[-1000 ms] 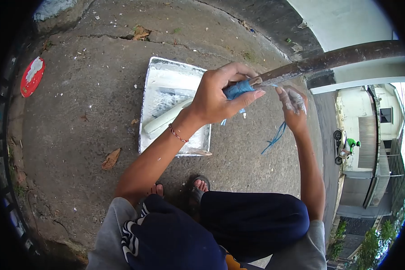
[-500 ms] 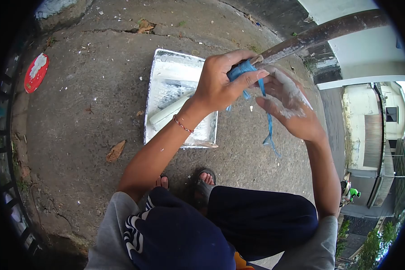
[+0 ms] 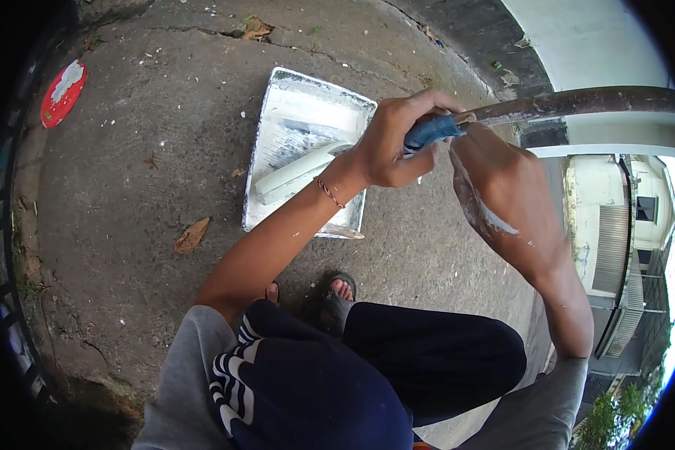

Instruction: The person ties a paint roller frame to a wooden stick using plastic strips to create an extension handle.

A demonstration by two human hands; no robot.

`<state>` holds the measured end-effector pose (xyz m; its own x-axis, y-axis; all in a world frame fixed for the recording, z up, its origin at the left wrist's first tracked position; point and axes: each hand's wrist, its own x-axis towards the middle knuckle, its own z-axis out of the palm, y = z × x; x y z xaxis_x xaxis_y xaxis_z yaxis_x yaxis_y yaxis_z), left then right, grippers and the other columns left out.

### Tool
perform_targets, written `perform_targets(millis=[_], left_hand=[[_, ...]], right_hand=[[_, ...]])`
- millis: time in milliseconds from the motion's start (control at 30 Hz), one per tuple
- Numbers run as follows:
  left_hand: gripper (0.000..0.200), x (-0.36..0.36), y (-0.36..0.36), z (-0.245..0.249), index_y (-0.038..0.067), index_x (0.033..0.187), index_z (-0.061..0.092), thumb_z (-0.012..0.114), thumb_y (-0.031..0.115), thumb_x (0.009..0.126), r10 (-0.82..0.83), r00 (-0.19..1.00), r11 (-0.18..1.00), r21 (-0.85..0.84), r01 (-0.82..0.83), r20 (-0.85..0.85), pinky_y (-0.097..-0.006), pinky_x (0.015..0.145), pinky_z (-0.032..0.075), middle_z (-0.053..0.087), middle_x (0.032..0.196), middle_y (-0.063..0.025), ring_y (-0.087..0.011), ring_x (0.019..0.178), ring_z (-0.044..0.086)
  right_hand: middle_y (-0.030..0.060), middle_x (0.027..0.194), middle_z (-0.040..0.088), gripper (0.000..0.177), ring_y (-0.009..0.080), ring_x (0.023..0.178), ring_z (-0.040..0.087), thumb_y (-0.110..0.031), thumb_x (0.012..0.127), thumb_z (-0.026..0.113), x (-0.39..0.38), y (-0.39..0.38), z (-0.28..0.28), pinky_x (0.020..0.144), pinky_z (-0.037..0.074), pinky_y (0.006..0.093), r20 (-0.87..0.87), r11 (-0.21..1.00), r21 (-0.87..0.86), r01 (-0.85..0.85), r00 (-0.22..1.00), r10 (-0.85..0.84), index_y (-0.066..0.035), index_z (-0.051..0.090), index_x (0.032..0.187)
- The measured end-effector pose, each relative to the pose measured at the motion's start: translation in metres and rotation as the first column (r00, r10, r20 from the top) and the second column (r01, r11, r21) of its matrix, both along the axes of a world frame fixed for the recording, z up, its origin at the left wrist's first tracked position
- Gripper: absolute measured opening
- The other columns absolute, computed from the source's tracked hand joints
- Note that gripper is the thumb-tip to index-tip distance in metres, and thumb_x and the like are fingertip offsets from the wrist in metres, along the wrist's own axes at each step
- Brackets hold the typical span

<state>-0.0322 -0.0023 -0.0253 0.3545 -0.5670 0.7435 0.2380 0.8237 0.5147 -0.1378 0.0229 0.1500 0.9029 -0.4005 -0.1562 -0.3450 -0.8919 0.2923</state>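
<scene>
My left hand (image 3: 394, 146), with a braided bracelet at the wrist, is closed around the near end of a long brown pole (image 3: 562, 105). Blue plastic string (image 3: 432, 133) is wound around that end, its tail running toward my right hand (image 3: 495, 176). That hand, smeared with white paint, is curled just under the pole and pinches the string; its fingertips are mostly hidden. Below and left of my hands, a white paint roller (image 3: 296, 176) lies slanted in a paint-covered tray (image 3: 261, 150). My left forearm covers part of both.
A red lid (image 3: 52, 112) with white paint lies on the concrete at far left. A dry leaf (image 3: 193, 235) is nearer my sandalled feet (image 3: 343, 286). The pole reaches past a white wall at upper right. A dark grille (image 3: 4, 262) borders the left.
My right hand has turned over and closed beneath the pole, where it was spread before. The hanging string tail no longer shows. Both hands and the pole end moved slightly right.
</scene>
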Motion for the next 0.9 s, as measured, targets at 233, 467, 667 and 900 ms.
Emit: perform_targets(millis=[233,467,667,900], left_hand=[[0.031,-0.017,0.001,-0.003,0.001,0.096,0.062,0.068,0.027,0.081,0.344,0.918,0.939,-0.051,-0.34,0.199,-0.0368,0.063,0.051,0.063,0.079,-0.0152,-0.0311,0.069,0.065],[0.039,-0.022,0.012,0.007,-0.001,0.066,0.056,0.056,0.028,0.093,0.204,0.977,0.97,0.12,-0.21,0.066,-0.0379,0.049,0.038,0.055,0.061,-0.0163,-0.0268,0.049,0.051],[0.018,-0.024,0.019,0.026,-0.001,0.088,0.055,0.055,0.015,0.094,0.064,0.986,0.949,0.314,-0.013,-0.153,-0.023,0.059,0.044,0.064,0.073,-0.0041,-0.0042,0.063,0.055],[0.01,-0.021,0.012,0.024,-0.006,0.094,0.06,0.057,-0.002,0.085,0.166,0.925,0.982,0.147,-0.122,-0.341,-0.0243,0.072,0.051,0.068,0.094,-0.012,-0.0135,0.083,0.066]], right_hand=[[0.0119,0.098,0.059,0.029,0.0296,0.085,0.059,-0.002,0.075,0.072,0.016,-0.013,0.022,0.071,0.048,0.0371,0.124,0.957,-0.063,-0.283,0.949,0.289,-0.004,0.06,0.1],[0.0084,0.096,0.059,0.034,0.0287,0.087,0.058,-0.005,0.07,0.078,0.039,-0.045,0.031,0.075,0.049,0.0364,-0.029,0.899,-0.136,-0.416,0.909,0.416,-0.006,0.06,0.098],[0.0141,0.083,0.062,0.02,0.0301,0.079,0.061,-0.01,0.073,0.075,0.079,-0.025,0.04,0.072,0.049,0.037,-0.154,0.996,-0.082,-0.035,0.988,0.022,-0.001,0.063,0.087],[0.0182,0.068,0.063,0.013,0.0305,0.06,0.06,-0.008,0.072,0.071,0.08,-0.038,0.036,0.06,0.047,0.0385,-0.151,0.987,-0.118,-0.107,0.984,0.089,0.002,0.063,0.068]])
